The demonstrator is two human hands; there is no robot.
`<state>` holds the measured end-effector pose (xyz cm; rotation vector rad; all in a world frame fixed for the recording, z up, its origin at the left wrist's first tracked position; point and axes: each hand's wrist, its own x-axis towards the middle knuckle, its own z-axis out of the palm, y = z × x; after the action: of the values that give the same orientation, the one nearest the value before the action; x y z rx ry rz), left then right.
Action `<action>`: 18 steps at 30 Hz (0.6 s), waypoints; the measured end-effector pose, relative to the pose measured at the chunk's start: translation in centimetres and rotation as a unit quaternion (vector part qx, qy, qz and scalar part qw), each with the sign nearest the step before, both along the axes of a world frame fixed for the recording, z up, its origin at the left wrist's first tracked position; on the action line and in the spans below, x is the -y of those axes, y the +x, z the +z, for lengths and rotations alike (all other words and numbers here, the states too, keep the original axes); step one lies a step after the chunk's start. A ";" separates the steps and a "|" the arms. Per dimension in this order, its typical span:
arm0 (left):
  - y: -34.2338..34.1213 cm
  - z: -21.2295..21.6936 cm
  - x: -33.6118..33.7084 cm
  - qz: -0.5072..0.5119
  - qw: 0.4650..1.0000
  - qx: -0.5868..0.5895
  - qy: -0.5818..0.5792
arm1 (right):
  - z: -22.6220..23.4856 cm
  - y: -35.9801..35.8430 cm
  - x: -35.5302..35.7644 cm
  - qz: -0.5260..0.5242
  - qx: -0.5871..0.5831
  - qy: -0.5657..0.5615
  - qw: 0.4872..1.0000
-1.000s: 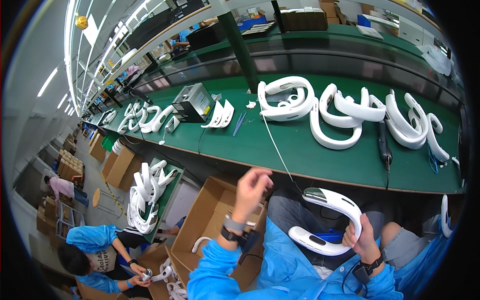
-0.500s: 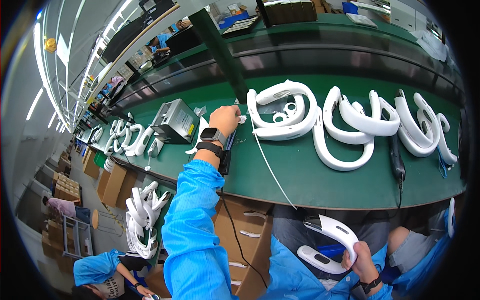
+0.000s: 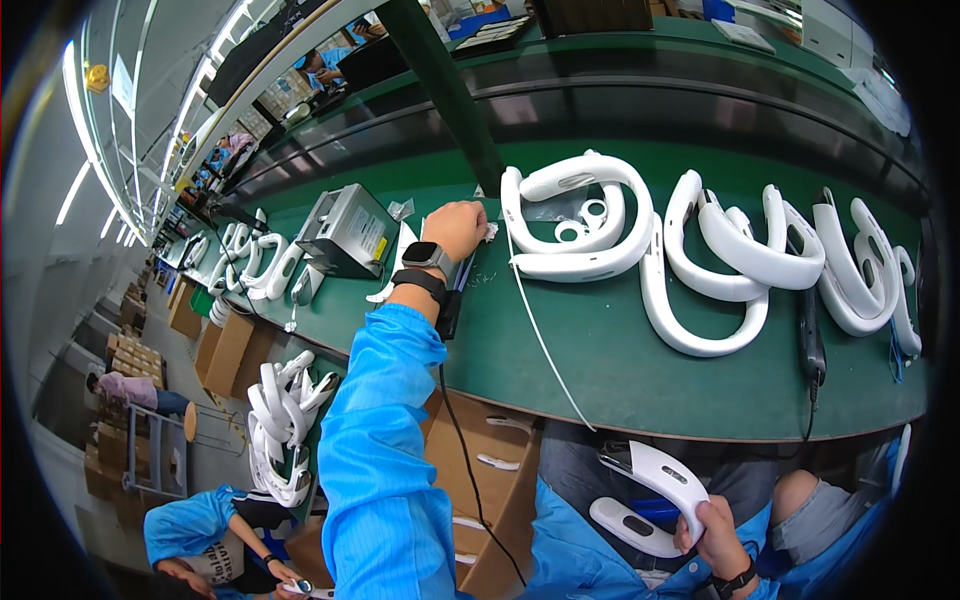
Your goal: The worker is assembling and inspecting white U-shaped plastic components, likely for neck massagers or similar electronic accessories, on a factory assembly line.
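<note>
My left hand (image 3: 457,230) is stretched out over the green bench, its fingers curled down beside a small crumpled white scrap (image 3: 491,232). Whatever they hold, if anything, is hidden under the hand. Beneath my left wrist lies a dark flat object (image 3: 452,312), mostly covered. Over my lap my right hand (image 3: 716,538) grips one end of a white U-shaped neck fan (image 3: 668,474). The fan's far arm ends in a dark opening, and its other arm lies lower, with a dark oval panel. To the right of my left hand rest several white neck fans (image 3: 585,266).
A thin white cord (image 3: 545,345) hangs to the bench (image 3: 600,385) edge. A black corded tool (image 3: 810,335) lies among the fans at right. Left stands a grey box-shaped device (image 3: 347,230). Below are a cardboard box (image 3: 480,425) with white parts and a fan pile (image 3: 280,425). A co-worker sits lower left.
The view has shifted slightly, so the fans on the bench appear farther right. My left hand stays at nearly the same spot with fingers curled. My right hand still holds the neck fan.
</note>
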<state>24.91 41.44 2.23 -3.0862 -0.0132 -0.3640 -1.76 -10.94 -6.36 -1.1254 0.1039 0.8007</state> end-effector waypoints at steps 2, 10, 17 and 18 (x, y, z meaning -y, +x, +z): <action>0.2 0.0 -0.6 0.014 0.999 -0.009 -0.034 | 0.1 0.0 0.0 0.000 0.000 0.003 1.000; 1.2 0.1 -4.2 0.016 0.970 -0.084 -0.228 | -0.1 0.0 0.3 -0.005 -0.002 0.003 1.000; 0.0 1.4 -1.7 0.012 0.981 -0.040 -0.189 | -0.3 0.2 0.2 -0.003 0.001 0.003 1.000; -0.2 1.8 -1.0 0.006 0.988 -0.030 -0.154 | -0.4 0.2 0.2 0.001 0.002 0.003 1.000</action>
<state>24.73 42.49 3.98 -3.3988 -0.0947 -0.2918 -1.61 -11.16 -6.73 -1.1219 0.0977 0.7994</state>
